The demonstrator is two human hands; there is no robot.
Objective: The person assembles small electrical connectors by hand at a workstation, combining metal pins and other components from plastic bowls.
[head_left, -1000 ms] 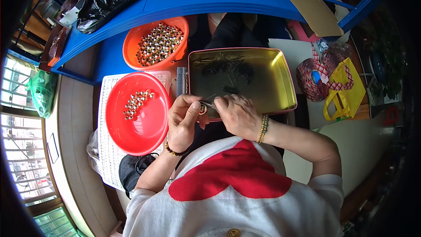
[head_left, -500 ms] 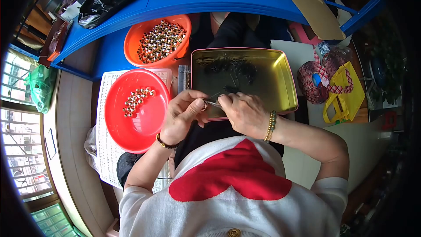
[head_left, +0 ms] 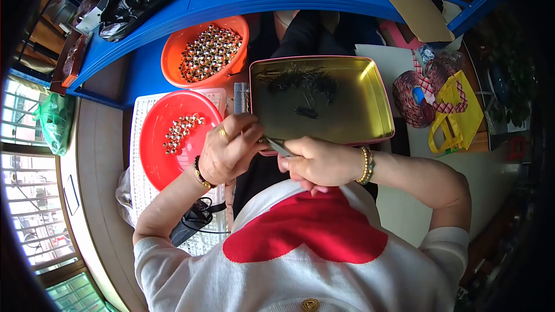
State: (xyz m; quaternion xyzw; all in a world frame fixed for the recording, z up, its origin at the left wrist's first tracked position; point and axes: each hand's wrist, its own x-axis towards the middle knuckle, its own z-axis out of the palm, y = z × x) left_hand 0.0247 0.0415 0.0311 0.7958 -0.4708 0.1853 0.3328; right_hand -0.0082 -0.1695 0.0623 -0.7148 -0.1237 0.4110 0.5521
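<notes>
Head view: right hand has turned flatter, clamped on a slim metal tool, baring more of its shaft. At its nine o'clock, left hand meets the tip; its grip is hidden. Outward: tin at twelve, red bowl at nine, orange basin at ten.

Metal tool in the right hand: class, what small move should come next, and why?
Probably steady the left hand before working the metal tool. The right hand grips it with its tip right at the left fingertips, and any small piece there is too blurred to make out.
</notes>
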